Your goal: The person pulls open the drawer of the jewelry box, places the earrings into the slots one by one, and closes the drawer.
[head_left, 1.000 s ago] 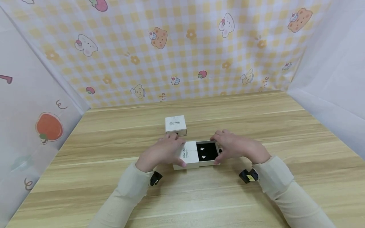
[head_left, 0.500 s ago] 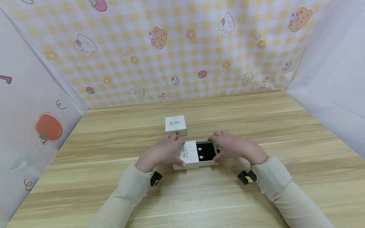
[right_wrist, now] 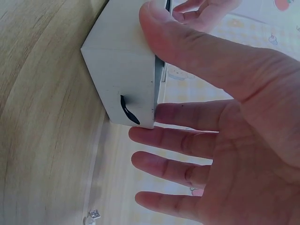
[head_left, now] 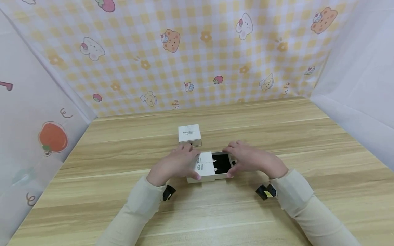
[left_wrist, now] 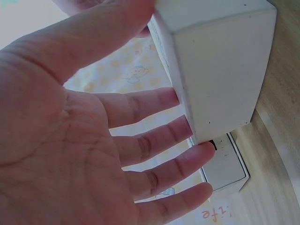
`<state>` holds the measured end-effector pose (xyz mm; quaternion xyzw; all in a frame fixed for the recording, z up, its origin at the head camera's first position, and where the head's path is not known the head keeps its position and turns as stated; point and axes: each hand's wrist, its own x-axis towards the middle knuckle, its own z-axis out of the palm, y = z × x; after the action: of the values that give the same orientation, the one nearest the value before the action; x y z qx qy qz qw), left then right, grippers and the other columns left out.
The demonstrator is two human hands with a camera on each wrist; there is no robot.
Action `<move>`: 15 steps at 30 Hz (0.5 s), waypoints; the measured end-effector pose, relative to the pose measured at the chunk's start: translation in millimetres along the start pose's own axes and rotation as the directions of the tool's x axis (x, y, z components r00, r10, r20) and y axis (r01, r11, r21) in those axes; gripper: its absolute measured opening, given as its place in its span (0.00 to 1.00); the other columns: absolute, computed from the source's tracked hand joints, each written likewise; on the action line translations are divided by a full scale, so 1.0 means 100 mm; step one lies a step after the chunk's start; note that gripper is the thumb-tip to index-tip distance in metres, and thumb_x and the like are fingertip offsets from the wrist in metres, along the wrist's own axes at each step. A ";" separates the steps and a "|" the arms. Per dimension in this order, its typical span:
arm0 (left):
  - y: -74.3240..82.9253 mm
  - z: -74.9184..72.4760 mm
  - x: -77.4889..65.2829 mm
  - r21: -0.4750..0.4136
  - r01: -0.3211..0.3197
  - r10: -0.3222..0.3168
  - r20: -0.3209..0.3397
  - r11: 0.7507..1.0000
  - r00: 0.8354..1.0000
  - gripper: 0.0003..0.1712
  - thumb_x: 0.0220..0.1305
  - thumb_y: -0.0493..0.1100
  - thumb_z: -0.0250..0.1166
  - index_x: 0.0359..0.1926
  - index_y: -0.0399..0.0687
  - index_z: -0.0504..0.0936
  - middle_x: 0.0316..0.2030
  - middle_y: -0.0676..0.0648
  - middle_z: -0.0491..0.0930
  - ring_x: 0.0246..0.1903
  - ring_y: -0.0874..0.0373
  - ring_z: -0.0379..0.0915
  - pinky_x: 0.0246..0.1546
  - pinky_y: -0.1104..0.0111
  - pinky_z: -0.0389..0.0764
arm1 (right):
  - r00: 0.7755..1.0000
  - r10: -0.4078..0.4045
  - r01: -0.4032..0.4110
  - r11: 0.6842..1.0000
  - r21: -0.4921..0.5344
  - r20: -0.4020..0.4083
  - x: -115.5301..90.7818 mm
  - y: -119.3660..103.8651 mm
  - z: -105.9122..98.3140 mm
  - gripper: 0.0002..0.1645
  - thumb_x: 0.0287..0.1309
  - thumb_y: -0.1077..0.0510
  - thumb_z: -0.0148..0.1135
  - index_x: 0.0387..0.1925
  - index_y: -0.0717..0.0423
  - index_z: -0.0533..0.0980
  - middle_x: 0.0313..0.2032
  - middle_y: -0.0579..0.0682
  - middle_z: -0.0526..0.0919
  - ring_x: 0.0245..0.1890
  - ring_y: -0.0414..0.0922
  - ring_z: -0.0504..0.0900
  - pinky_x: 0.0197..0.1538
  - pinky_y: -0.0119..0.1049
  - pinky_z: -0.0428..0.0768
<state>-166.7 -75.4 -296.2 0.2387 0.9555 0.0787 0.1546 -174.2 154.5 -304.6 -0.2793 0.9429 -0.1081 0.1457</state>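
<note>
A white jewelry box lies in front of me, its drawer (head_left: 222, 176) partly out on the right of its printed sleeve (head_left: 207, 164). In the drawer is a black insert (head_left: 224, 163) bearing two small silvery earrings (head_left: 214, 161), close to the sleeve's edge. My left hand (head_left: 173, 165) grips the sleeve, thumb on the near side and fingertips on the far side. With thumb and fingers on opposite walls, my right hand (head_left: 249, 158) holds the drawer's outer end. A black pull ribbon (right_wrist: 127, 110) shows on the drawer's end in the right wrist view.
Behind the left fingers stands a second, smaller white box (head_left: 189, 133), its sleeve on. A small shiny piece (right_wrist: 93, 214) lies on the wooden table (head_left: 197, 212) in the right wrist view. A checked curtain (head_left: 197, 54) hangs behind the table.
The right hand has moved left with the drawer, which is farther inside the sleeve. The earrings have shifted left toward the sleeve's edge. My left hand and the sleeve have stayed put.
</note>
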 end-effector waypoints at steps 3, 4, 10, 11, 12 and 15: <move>0.00 0.00 0.00 0.006 -0.005 0.005 0.002 1.000 1.000 0.47 0.43 0.58 0.73 0.64 0.47 0.66 0.58 0.41 0.65 0.58 0.45 0.59 0.59 0.52 0.63 | 1.000 -0.005 0.005 1.000 -0.005 -0.007 0.00 0.01 0.00 0.49 0.41 0.40 0.71 0.62 0.61 0.66 0.53 0.54 0.73 0.49 0.48 0.69 0.52 0.45 0.72; 0.00 0.00 0.00 0.012 -0.006 0.006 0.004 1.000 1.000 0.47 0.44 0.58 0.73 0.64 0.47 0.66 0.58 0.41 0.65 0.58 0.45 0.59 0.59 0.52 0.64 | 1.000 -0.009 0.009 1.000 -0.008 -0.009 0.00 0.01 0.00 0.50 0.41 0.40 0.71 0.62 0.62 0.66 0.53 0.54 0.73 0.49 0.49 0.69 0.52 0.45 0.72; 0.01 0.00 0.00 0.030 -0.013 0.013 0.005 0.999 1.000 0.47 0.44 0.58 0.72 0.64 0.46 0.66 0.57 0.40 0.66 0.56 0.45 0.60 0.58 0.53 0.65 | 1.000 -0.005 0.005 1.000 -0.013 -0.014 0.01 -0.01 0.00 0.50 0.40 0.41 0.71 0.62 0.61 0.66 0.54 0.54 0.73 0.50 0.49 0.69 0.53 0.45 0.72; 0.01 0.00 0.00 0.027 -0.013 0.013 0.004 1.000 1.000 0.47 0.43 0.58 0.73 0.63 0.46 0.67 0.57 0.40 0.66 0.56 0.46 0.60 0.58 0.53 0.65 | 1.000 -0.005 0.004 1.000 -0.014 -0.015 0.01 -0.01 0.00 0.50 0.40 0.41 0.71 0.62 0.61 0.66 0.54 0.54 0.73 0.50 0.49 0.69 0.53 0.45 0.71; 0.01 0.00 0.00 0.027 -0.013 0.012 0.004 1.000 1.000 0.47 0.43 0.58 0.73 0.63 0.46 0.66 0.57 0.40 0.66 0.55 0.46 0.60 0.57 0.54 0.66 | 1.000 -0.005 0.005 1.000 -0.016 -0.017 0.01 -0.01 0.00 0.50 0.40 0.41 0.71 0.62 0.61 0.66 0.54 0.54 0.73 0.50 0.49 0.69 0.53 0.45 0.71; 0.01 0.00 -0.01 0.024 -0.011 0.011 0.000 1.000 1.000 0.47 0.43 0.58 0.73 0.63 0.46 0.67 0.56 0.41 0.67 0.55 0.46 0.60 0.57 0.54 0.66 | 1.000 -0.009 0.009 1.000 -0.020 -0.020 0.01 -0.02 0.00 0.50 0.40 0.40 0.71 0.62 0.62 0.66 0.54 0.55 0.73 0.50 0.49 0.69 0.54 0.46 0.71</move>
<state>-166.0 -75.0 -295.7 0.2457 0.9550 0.0679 0.1513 -174.3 152.7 -304.2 -0.2838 0.9441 -0.1019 0.1330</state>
